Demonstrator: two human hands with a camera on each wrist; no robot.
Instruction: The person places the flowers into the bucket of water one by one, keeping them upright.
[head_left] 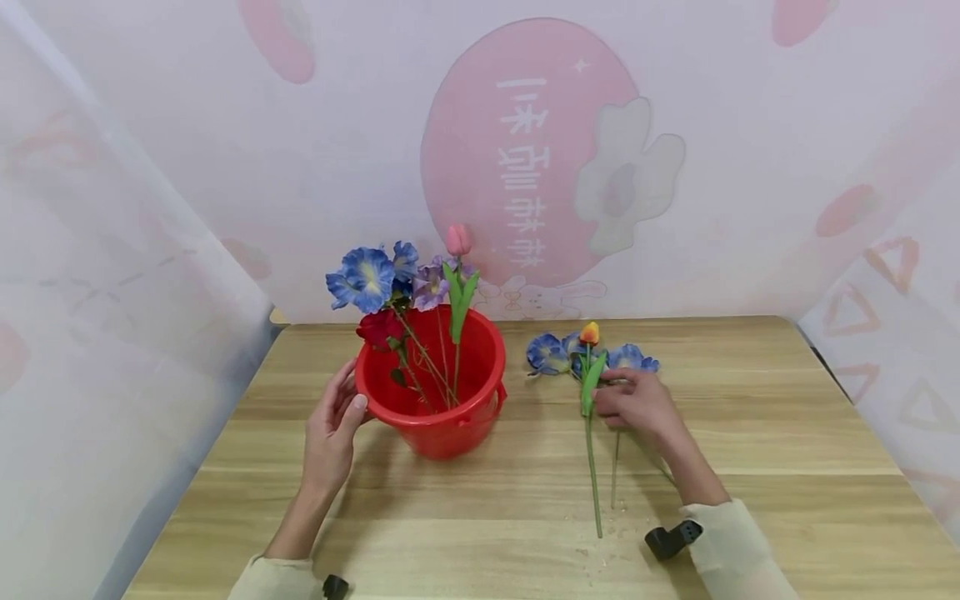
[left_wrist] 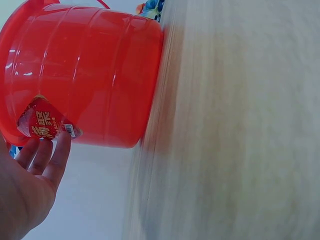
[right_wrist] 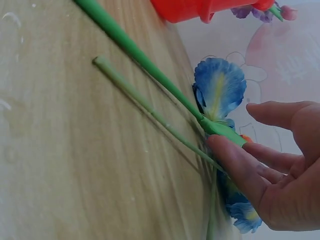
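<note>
"What does the head camera give you?"

"My left hand [head_left: 330,432] is at the side of the red bucket [head_left: 444,437], thumb by the rim. My right hand [head_left: 643,407] is over the desk [head_left: 480,542]. The orange tulip [head_left: 590,396] lies just left of its fingers, with blue flowers [head_left: 630,357] close behind."

"And the left wrist?"

"Those fingers are nearly straight and touch the bucket's side. I can't tell how hard they press. I think it's light, smooth plastic that could slide or tip, so I'd hold it by the rim."

"Now the right wrist?"

"That hand is spread, thumb well away from the fingers, not gripping anything. A fingertip is right by the tulip's green leaf [right_wrist: 225,132]; I can't tell if they touch. The tulip should be very light, with soft petals and a bendy stem. I'd pinch the stem just under the leaves, and not catch the other stem [right_wrist: 150,110] beside it."
</note>
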